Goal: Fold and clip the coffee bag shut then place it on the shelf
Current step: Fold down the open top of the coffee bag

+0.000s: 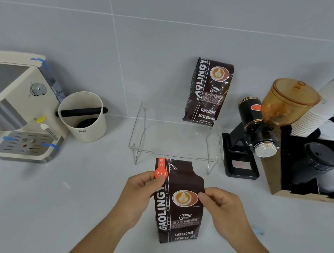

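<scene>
A dark brown coffee bag stands upright on the white counter in front of me, its top open and unfolded, with a red label at the upper left corner. My left hand pinches the bag's upper left edge over that label. My right hand pinches the upper right edge. Behind the bag stands a clear acrylic shelf on thin legs. A second, matching coffee bag stands upright on the shelf's back right part against the wall. No clip is visible.
An off-white espresso machine sits at the left, with a white knock box beside it. A black coffee grinder with an amber hopper stands right of the shelf. Further right are stacked paper cups and a black organiser with lids.
</scene>
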